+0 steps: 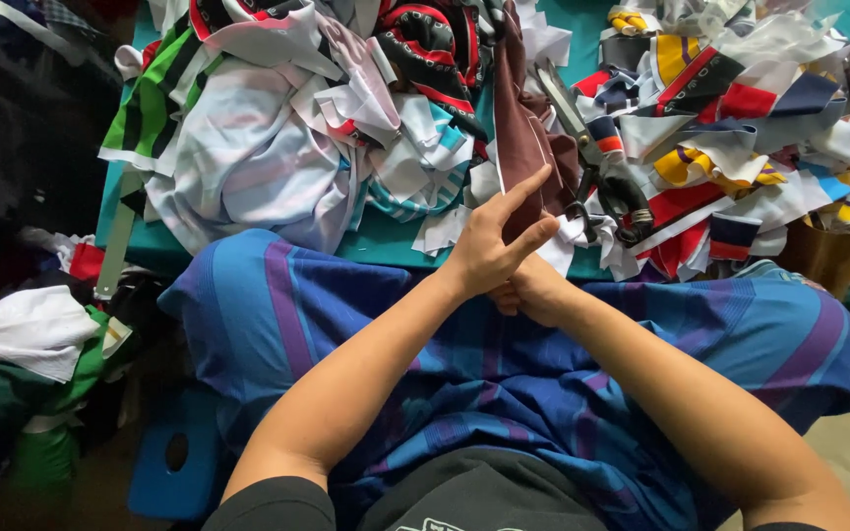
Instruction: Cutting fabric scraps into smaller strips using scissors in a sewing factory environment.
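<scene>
My left hand (497,242) is raised at the table's near edge, fingers stretched toward a maroon strip of cloth (518,128) that hangs down in front of it. Tucked just under the left hand, my right hand (535,292) is curled; whether it grips the maroon cloth's lower end is hidden. A blue and purple striped cloth (464,364) covers my lap beneath both forearms. Large black-handled scissors (592,162) lie on the scraps right of the maroon strip.
A teal table (386,241) carries a heap of white and striped fabric (268,147) at left and many coloured scraps (740,128) at right. More clothes are piled on the floor at left (22,334). A blue stool (177,462) stands below.
</scene>
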